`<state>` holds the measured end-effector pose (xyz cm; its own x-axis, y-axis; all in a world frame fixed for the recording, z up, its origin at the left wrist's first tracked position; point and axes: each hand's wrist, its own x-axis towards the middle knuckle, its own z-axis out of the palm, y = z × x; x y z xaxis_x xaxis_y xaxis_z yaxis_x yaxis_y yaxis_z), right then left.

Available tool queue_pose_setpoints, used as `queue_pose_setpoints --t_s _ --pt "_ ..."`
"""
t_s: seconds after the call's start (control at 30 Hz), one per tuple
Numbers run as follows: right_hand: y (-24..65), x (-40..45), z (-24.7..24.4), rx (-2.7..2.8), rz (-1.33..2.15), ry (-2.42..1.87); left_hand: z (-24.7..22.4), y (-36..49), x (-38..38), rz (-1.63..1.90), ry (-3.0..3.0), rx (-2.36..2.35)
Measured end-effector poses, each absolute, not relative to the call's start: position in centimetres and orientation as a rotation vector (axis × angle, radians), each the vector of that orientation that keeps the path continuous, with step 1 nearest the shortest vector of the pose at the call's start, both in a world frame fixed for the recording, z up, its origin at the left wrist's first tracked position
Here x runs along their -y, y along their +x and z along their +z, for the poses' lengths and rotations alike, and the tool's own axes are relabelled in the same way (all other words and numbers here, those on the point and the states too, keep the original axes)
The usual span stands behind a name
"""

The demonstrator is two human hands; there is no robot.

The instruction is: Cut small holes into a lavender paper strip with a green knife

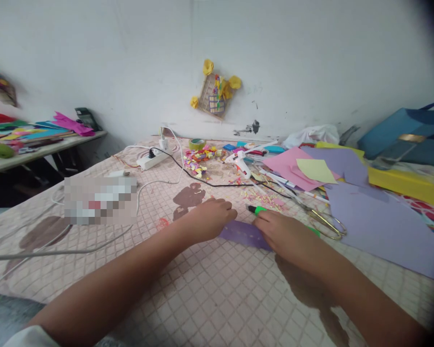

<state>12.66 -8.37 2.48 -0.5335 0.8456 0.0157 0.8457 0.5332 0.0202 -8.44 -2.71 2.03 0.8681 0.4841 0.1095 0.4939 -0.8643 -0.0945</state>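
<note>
A strip of purple paper [244,233] lies on the patterned tablecloth between my two hands, with a row of short pale marks along it. My left hand [215,219] is closed at the strip's left end, fingers bent over its edge. My right hand [280,233] wraps round a green cutter knife [260,210] with a black nose, whose small pale tip points up and left above the strip. That hand also covers the strip's right end. Gold-handled scissors [327,224] lie just right of my right hand.
A white glue gun [240,164], paper scraps [202,159] and a tape roll [197,143] lie behind my hands. Cables run from a power strip [154,159] across the left. Purple sheets [383,231], pink paper [292,168] and a blue bag [405,135] occupy the right.
</note>
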Motion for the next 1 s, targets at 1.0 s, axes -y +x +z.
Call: queue_pose_setpoints --t_s 1.0 --pt "12.8 9.2 2.7 2.772 0.302 -1.462 3.1 -8.2 4.5 0.024 -3.149 0.768"
